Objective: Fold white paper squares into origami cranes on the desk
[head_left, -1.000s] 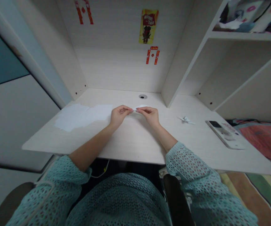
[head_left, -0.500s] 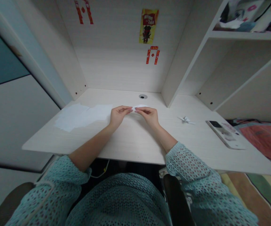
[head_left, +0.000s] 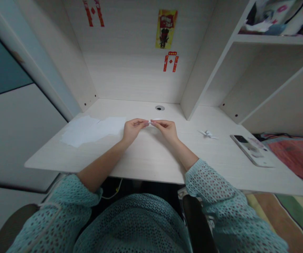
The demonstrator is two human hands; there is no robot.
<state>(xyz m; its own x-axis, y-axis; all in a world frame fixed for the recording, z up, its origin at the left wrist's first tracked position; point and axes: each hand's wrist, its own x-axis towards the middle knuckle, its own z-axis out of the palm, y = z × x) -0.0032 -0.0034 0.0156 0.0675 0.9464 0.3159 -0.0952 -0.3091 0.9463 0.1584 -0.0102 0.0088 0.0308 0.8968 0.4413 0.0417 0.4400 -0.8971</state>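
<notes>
My left hand [head_left: 135,128] and my right hand [head_left: 166,128] meet over the middle of the white desk [head_left: 141,158]. Between their fingertips is a small piece of folded white paper [head_left: 149,122], pinched from both sides. Only a thin strip of it shows; the fingers cover the rest. White paper sheets [head_left: 88,131] lie flat to the left of my left hand. A small folded paper figure [head_left: 207,134] with thin points rests on the desk, right of my right hand.
A phone in a pale patterned case [head_left: 251,151] lies near the desk's right end. Behind the hands is a round cable hole [head_left: 160,108]. An upright divider [head_left: 201,70] and a loaded shelf [head_left: 275,39] stand at the right. A dark armrest [head_left: 197,225] is below the desk.
The paper between my fingertips now looks thinner, more edge-on, and less of it shows. My hands stay in almost the same place.
</notes>
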